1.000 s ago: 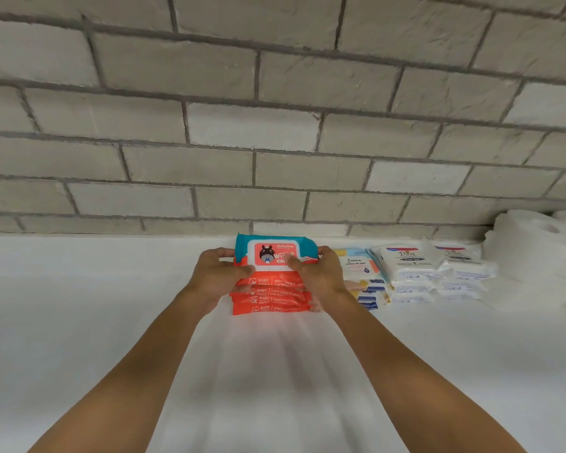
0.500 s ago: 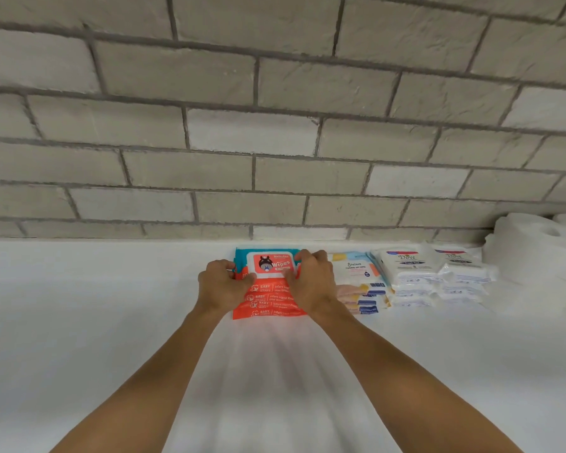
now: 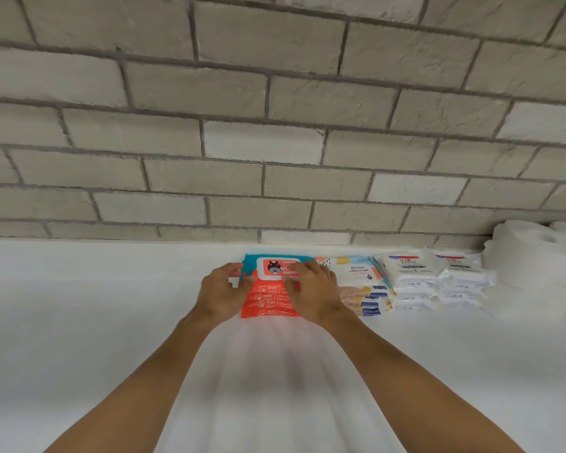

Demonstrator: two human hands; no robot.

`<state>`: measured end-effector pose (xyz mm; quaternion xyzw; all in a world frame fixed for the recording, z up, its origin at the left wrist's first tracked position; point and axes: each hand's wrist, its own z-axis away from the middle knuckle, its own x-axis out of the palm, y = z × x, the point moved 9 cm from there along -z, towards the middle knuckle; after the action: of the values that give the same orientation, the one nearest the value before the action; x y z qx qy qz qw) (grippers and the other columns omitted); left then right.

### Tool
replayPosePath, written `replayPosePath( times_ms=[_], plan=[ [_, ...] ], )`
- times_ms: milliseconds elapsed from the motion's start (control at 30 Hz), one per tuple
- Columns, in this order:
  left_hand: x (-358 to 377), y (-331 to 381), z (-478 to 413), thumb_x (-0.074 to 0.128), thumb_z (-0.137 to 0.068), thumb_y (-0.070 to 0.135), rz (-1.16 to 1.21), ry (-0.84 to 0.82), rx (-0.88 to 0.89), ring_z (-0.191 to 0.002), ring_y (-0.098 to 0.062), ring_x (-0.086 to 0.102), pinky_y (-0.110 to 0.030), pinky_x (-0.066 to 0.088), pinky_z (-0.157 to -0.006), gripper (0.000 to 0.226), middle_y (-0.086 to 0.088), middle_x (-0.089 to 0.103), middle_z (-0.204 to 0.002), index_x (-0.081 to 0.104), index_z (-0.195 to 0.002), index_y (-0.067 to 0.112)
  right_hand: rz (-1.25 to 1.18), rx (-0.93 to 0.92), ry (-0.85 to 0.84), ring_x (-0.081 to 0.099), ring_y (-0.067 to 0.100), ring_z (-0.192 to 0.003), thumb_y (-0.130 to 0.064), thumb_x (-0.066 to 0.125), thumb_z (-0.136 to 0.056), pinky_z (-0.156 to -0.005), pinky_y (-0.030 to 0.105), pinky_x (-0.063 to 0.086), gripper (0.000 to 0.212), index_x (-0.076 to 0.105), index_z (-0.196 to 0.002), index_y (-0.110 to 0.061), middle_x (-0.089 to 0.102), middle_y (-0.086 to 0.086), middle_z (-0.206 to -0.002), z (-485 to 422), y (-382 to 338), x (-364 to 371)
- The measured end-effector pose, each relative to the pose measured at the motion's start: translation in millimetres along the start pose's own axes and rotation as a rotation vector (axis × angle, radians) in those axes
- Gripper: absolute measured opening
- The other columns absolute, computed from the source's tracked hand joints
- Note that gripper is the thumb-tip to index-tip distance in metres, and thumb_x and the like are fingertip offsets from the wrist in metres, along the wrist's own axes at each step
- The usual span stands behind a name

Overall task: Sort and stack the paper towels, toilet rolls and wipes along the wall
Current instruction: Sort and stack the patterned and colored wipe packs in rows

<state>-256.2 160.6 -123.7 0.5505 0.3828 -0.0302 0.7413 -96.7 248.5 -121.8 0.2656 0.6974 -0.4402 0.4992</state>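
Fingers first: what are they doing?
— Left hand (image 3: 221, 289): fingers (image 3: 232, 269) curl round the left edge of the stack of orange and teal plastic baby-wipe packs (image 3: 268, 300). Right hand (image 3: 312, 289): fingers (image 3: 307, 268) bend over the top pack's white lid (image 3: 275, 266), thumb on the front. Both hold the stack, centre frame, against the grey brick wall (image 3: 275, 191).

And outward from there?
— Just right sit a stack of white, yellow and blue wet-wipe packs (image 3: 356, 282) and two stacks of white Dove packs (image 3: 409, 276). White paper rolls (image 3: 530, 253) stand at the right edge. All are on the white surface (image 3: 111, 305).

How far along?
— Wipes look sorted by brand and stacked; I'd judge this pile only needs squaring. The rolls are cut off, so I cannot tell.

Readable writing?
— "BABY WIPES" on the orange fronts, "Dove", and "Cleaning Wet Wipes" under a script word, perhaps "Stalove".
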Motion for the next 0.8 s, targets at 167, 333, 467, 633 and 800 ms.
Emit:
replayPosePath(
  times_ms=[167,333,467,633,800],
  plan=[
    [-8.9,0.3,17.1,0.063,-0.093,0.029,0.073,0.043,0.085,-0.111,-0.022,0.058,-0.025,0.052,-0.081,0.03,-0.003,0.058,-0.133,0.058,-0.121,0.021,-0.122,-0.038,0.096,0.049,0.017,-0.121,-0.043,0.044,-0.099,-0.112,0.044,0.035,0.033,0.054,-0.125,-0.026,0.055,-0.001,-0.128,27.7,-2.6,-13.3],
    [-15.4,4.0,59.9,0.067,-0.09,0.018,0.147,0.039,0.231,-0.097,-0.019,0.063,-0.009,0.044,-0.066,0.011,0.002,0.065,-0.109,0.063,-0.098,0.024,-0.349,-0.057,0.182,0.055,0.013,-0.114,-0.031,0.053,-0.097,-0.102,0.036,0.047,0.022,0.061,-0.115,-0.023,0.06,-0.002,-0.124,86.8,-15.6,-38.7],
    [-10.2,1.2,102.8,0.07,-0.088,0.019,0.173,-0.038,0.261,-0.092,-0.012,0.063,-0.016,0.045,-0.071,0.011,0.011,0.067,-0.1,0.066,-0.092,0.029,-0.438,0.061,0.215,0.05,0.008,-0.119,-0.022,0.058,-0.095,-0.096,0.02,0.041,0.018,0.061,-0.112,-0.029,0.058,-0.009,-0.13,146.4,-14.4,-55.4],
    [9.0,-2.1,151.8,0.069,-0.087,0.019,0.128,-0.179,0.346,-0.087,-0.002,0.063,-0.006,0.044,-0.068,0.011,0.021,0.07,-0.089,0.072,-0.087,0.03,-0.478,0.197,0.232,0.056,0.005,-0.098,-0.022,0.059,-0.094,-0.085,0.016,0.042,0.016,0.065,-0.108,-0.027,0.065,-0.011,-0.116,208.5,11.0,-52.0],
    [34.7,-0.6,202.7,0.069,-0.087,0.022,0.016,-0.316,0.441,-0.088,0.002,0.061,-0.006,0.044,-0.07,0.011,0.023,0.068,-0.088,0.071,-0.088,0.033,-0.497,0.289,0.153,0.06,0.007,-0.092,-0.025,0.061,-0.094,-0.071,0.008,0.044,0.014,0.064,-0.107,-0.029,0.064,-0.014,-0.111,258.6,34.4,-42.1]
  ],
)
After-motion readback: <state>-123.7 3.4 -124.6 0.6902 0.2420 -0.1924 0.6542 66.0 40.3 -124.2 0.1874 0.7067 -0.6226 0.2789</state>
